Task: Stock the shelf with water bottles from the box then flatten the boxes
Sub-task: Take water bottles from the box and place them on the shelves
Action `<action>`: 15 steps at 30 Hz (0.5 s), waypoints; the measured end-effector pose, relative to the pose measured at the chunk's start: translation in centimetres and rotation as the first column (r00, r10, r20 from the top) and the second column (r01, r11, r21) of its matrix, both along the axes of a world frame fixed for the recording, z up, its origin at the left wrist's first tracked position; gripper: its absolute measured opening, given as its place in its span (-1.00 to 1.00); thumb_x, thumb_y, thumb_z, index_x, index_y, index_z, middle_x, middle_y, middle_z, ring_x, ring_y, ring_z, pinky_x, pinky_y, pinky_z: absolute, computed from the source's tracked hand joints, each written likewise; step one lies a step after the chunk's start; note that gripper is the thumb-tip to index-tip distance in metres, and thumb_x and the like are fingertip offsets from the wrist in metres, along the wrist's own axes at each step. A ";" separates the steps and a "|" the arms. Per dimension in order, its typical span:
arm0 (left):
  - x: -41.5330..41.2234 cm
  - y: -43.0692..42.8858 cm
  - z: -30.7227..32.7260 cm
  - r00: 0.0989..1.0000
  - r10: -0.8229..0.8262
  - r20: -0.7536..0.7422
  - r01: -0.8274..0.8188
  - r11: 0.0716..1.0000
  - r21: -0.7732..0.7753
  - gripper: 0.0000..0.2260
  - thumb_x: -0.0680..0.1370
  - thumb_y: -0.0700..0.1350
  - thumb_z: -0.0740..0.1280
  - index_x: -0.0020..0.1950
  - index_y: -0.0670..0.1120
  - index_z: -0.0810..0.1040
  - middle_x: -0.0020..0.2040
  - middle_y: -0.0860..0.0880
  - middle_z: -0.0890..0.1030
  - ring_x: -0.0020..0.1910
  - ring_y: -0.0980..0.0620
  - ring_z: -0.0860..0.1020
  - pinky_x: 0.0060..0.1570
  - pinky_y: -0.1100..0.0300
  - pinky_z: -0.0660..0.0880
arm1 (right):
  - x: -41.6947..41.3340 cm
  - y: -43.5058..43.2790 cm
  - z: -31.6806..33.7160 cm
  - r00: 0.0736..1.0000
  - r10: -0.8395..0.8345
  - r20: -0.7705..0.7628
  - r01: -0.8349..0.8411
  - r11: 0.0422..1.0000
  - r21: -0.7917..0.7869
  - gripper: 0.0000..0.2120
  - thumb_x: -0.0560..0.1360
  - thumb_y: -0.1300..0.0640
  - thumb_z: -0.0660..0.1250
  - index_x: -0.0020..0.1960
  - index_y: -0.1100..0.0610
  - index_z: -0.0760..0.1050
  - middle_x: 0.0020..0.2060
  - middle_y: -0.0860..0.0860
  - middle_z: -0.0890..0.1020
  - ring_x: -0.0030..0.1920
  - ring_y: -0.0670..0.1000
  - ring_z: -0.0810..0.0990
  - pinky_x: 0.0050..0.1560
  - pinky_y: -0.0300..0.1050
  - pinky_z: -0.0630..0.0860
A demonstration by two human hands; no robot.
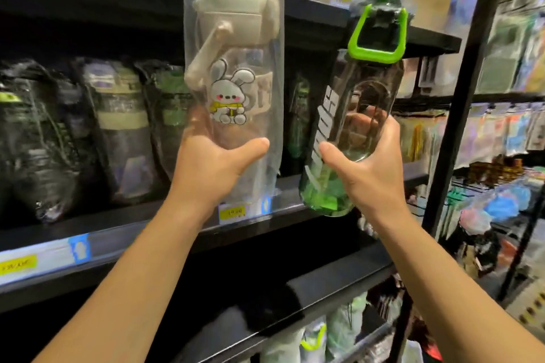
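Gripping bunny bottle [233,68] in left hand [212,165], green bottle [359,79] in right hand [368,168], shelf edge [132,233] below.

The clear plastic-wrapped bottle [253,115] bore a beige lid [233,0] and a white rabbit print [228,97] in yellow; the tall smoky-green bottle [368,79] had a lime loop handle [355,38] and white lettering [324,124].

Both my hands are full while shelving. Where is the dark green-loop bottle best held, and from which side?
Probably round the lower body of the dark bottle, from the near side, as the right hand grips it: the wall there is smooth and round, and the bottle leans top-first toward the shelf. The left hand holds the bunny bottle.
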State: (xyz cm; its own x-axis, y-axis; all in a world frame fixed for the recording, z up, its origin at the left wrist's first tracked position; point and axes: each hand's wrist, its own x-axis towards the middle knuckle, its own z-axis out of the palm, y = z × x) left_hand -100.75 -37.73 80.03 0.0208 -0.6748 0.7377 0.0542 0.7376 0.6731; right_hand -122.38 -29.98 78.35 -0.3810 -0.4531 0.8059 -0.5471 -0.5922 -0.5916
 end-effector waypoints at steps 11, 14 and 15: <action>-9.7 -6.1 -0.2 0.986 0.165 0.007 -0.164 0.976 0.142 -0.43 0.29 -0.07 0.70 0.26 -0.08 0.63 0.04 0.13 0.75 0.11 0.14 0.70 0.15 0.26 0.59 | -11.3 -12.0 0.5 0.957 0.260 -0.130 -0.264 0.964 -0.016 -0.25 0.31 -0.25 0.62 0.35 -0.29 0.29 0.26 -0.15 0.50 0.35 0.07 0.49 0.36 0.13 0.50; -12.5 -7.2 -0.6 0.984 0.177 -0.001 -0.173 0.968 0.181 -0.49 0.35 -0.37 0.63 0.24 -0.16 0.59 0.03 0.05 0.75 0.06 0.15 0.71 0.09 0.30 0.62 | -13.9 -15.1 -0.3 0.943 0.280 -0.180 -0.273 0.960 0.064 -0.23 0.29 -0.25 0.62 0.35 -0.39 0.26 0.28 -0.24 0.48 0.38 0.06 0.45 0.38 0.13 0.47; -13.4 -7.5 -0.7 0.983 0.182 0.024 -0.183 0.966 0.184 -0.45 0.35 -0.40 0.61 0.30 -0.20 0.56 0.11 -0.04 0.73 0.11 0.08 0.70 0.16 0.21 0.62 | -14.7 -15.9 -0.5 0.939 0.293 -0.179 -0.280 0.955 0.095 -0.24 0.28 -0.25 0.62 0.34 -0.41 0.26 0.27 -0.23 0.50 0.36 0.03 0.47 0.37 0.07 0.47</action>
